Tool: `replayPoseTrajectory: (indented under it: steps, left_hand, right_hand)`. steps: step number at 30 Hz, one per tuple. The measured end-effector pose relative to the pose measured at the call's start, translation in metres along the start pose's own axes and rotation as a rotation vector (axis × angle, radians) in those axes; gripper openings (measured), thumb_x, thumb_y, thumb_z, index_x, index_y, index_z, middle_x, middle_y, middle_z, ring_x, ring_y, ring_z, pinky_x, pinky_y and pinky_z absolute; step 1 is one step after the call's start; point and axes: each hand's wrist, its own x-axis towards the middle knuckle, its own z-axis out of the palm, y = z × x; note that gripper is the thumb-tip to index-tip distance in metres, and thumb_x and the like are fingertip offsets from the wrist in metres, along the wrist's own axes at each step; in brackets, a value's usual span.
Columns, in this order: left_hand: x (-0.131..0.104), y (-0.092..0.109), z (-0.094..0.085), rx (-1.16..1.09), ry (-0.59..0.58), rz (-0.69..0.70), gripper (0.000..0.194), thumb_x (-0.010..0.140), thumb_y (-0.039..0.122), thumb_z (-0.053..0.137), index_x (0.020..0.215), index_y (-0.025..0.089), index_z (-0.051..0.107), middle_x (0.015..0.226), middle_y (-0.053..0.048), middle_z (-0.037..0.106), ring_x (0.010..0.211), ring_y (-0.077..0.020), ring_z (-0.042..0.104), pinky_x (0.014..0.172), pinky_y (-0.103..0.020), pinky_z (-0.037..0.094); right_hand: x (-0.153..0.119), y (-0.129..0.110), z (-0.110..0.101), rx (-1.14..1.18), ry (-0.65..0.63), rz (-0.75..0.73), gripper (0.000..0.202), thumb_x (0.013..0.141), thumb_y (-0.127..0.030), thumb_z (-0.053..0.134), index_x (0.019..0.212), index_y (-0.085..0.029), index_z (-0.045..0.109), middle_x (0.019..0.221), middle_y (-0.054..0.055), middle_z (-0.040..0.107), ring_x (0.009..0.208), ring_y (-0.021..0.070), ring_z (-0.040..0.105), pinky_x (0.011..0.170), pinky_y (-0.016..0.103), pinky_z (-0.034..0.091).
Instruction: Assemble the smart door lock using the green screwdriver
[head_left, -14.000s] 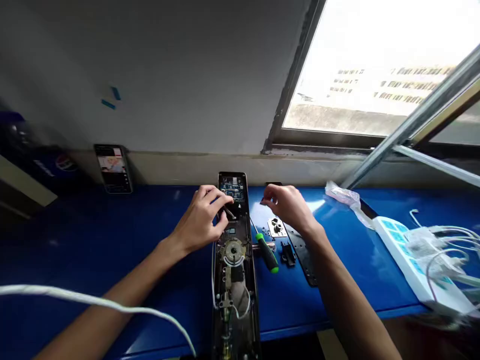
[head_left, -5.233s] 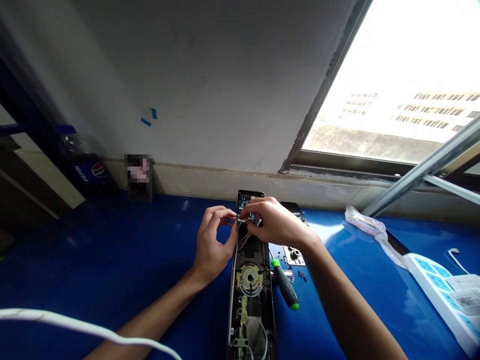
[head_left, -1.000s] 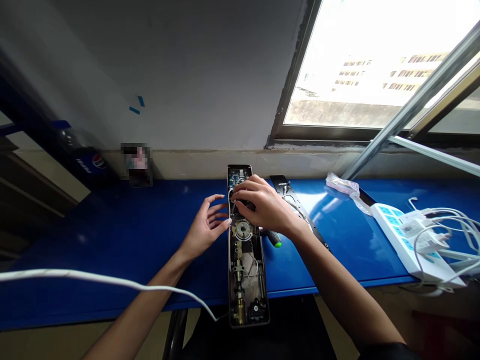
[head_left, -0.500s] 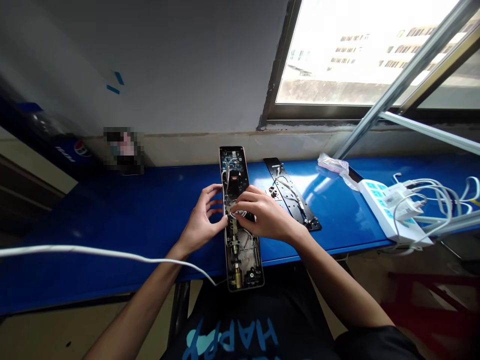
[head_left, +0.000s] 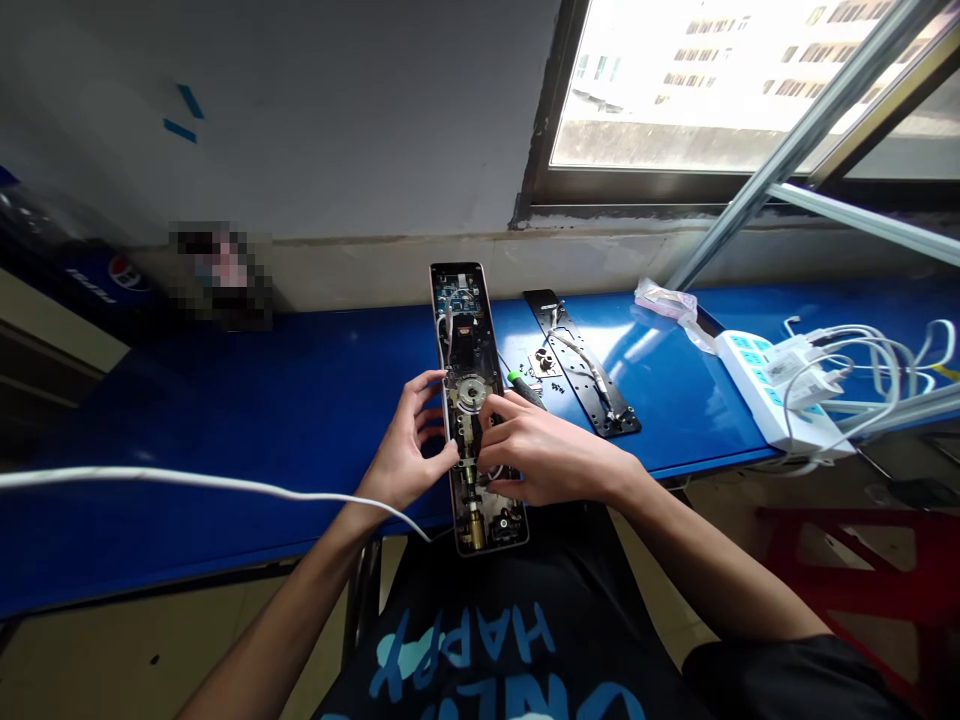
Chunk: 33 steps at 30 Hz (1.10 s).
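Observation:
An opened electronic door-lock housing (head_left: 465,350) lies lengthwise in front of me, its near end jutting past the table edge. Inside it show a blue circuit board (head_left: 459,292), a round metal part (head_left: 472,392), wires and a brass cylinder (head_left: 476,530). My left hand (head_left: 409,440) grips the housing's left rim, thumb on top and fingers along the side. Over the lower middle of the housing, my right hand (head_left: 529,450) has its fingers bent together among the wires; whatever they pinch is hidden.
Right of the housing lie a green-and-black screwdriver (head_left: 526,390), small screws (head_left: 556,388) and a black plate (head_left: 589,365) with a cable. Farther right are a plastic bag (head_left: 667,300) and a loaded power strip (head_left: 772,400). A white cable (head_left: 225,482) crosses above my left forearm.
My right hand has moved down the housing toward me, uncovering the round metal part and the screwdriver. The left hand keeps its place on the rim. The view has tilted slightly.

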Motion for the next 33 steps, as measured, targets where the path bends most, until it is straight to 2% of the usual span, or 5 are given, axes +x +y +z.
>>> replayPoseTrajectory:
  steps: [4, 18, 24, 29, 33]
  left_hand:
    - [0.0, 0.0, -0.003, -0.013, -0.038, 0.005, 0.08, 0.081, 0.011, 0.073, 0.149, 0.033, 0.037, 0.15, -0.009, 0.052, 0.115, -0.0207, 0.066, 0.097, -0.034, 0.057]
    - [0.002, 0.007, -0.006, 0.001, -0.03, -0.012, 0.075, 0.082, 0.013, 0.075, 0.145, 0.032, 0.039, 0.144, -0.01, 0.057, 0.109, -0.0205, 0.068, 0.093, -0.035, 0.058]
    - [0.006, 0.014, -0.015, 0.119, -0.095, 0.006, 0.076, 0.087, 0.021, 0.075, 0.152, 0.034, 0.038, 0.155, -0.01, 0.05, 0.13, -0.0275, 0.062, 0.108, -0.044, 0.054]
    - [0.021, 0.036, -0.015, 0.524, 0.144, 0.297, 0.043, 0.09, 0.023, 0.071, 0.131, 0.029, 0.063, 0.149, -0.007, 0.055, 0.141, -0.0313, 0.051, 0.117, -0.05, 0.045]
    - [0.037, 0.049, -0.006, 0.685, 0.155, 0.469, 0.02, 0.092, 0.02, 0.066, 0.11, 0.025, 0.072, 0.129, -0.006, 0.065, 0.121, -0.0273, 0.063, 0.108, -0.047, 0.052]
  right_hand:
    - [-0.002, -0.002, 0.0, -0.058, -0.039, -0.007, 0.024, 0.098, -0.02, 0.067, 0.074, -0.019, 0.071, 0.083, 0.003, 0.075, 0.109, 0.0255, 0.053, 0.091, 0.041, 0.042]
    - [-0.005, -0.005, 0.007, -0.097, -0.07, -0.047, 0.019, 0.098, -0.016, 0.065, 0.08, -0.019, 0.071, 0.091, 0.007, 0.076, 0.114, 0.0275, 0.052, 0.093, 0.043, 0.043]
    - [-0.02, 0.003, -0.006, 0.191, 0.126, 0.017, 0.008, 0.096, -0.028, 0.069, 0.096, -0.023, 0.074, 0.102, 0.004, 0.076, 0.116, 0.0251, 0.053, 0.105, 0.043, 0.042]
    - [-0.021, 0.026, -0.016, 0.12, 0.351, 0.447, 0.012, 0.099, -0.023, 0.059, 0.107, -0.022, 0.069, 0.098, 0.003, 0.076, 0.098, 0.0209, 0.059, 0.085, 0.035, 0.046]
    - [-0.002, 0.049, -0.013, 0.045, 0.371, 0.625, 0.01, 0.095, -0.016, 0.059, 0.101, -0.021, 0.065, 0.079, 0.004, 0.075, 0.093, 0.0248, 0.058, 0.074, 0.033, 0.04]
